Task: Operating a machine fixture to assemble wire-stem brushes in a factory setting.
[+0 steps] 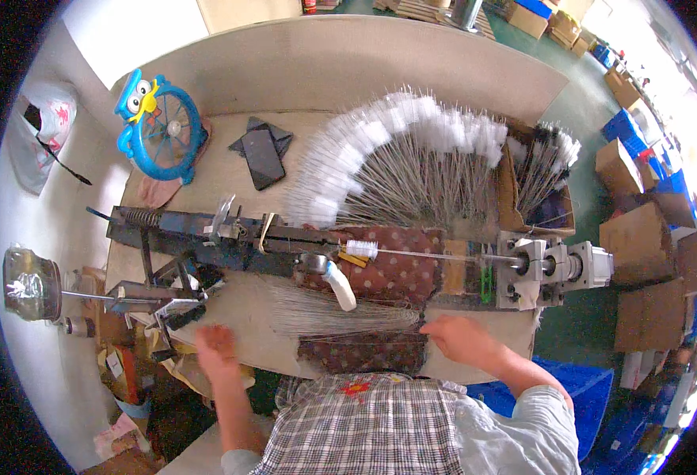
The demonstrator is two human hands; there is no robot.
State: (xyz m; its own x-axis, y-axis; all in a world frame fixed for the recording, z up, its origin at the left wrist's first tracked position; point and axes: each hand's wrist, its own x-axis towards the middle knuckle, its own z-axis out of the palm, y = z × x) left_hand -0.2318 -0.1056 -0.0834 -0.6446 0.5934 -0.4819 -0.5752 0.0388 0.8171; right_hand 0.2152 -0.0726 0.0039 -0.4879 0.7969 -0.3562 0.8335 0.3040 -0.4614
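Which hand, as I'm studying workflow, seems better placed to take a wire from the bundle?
Probably the right hand: it is at the right end of the wire bundle; the left hand is apart from it.

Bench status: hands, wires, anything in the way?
Right hand at right end of loose wires, contact unclear. Left hand blurred, apart from wires. Wires partly over spotted cloth; white handle overlaps them in view.

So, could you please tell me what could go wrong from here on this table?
The bare right hand is close to the ends of the thin wires, so a fingertip might get pricked. The wires spread apart toward the left, so they could tangle. The white brushes are heaped beside the phone; if bumped, some may slide against it.
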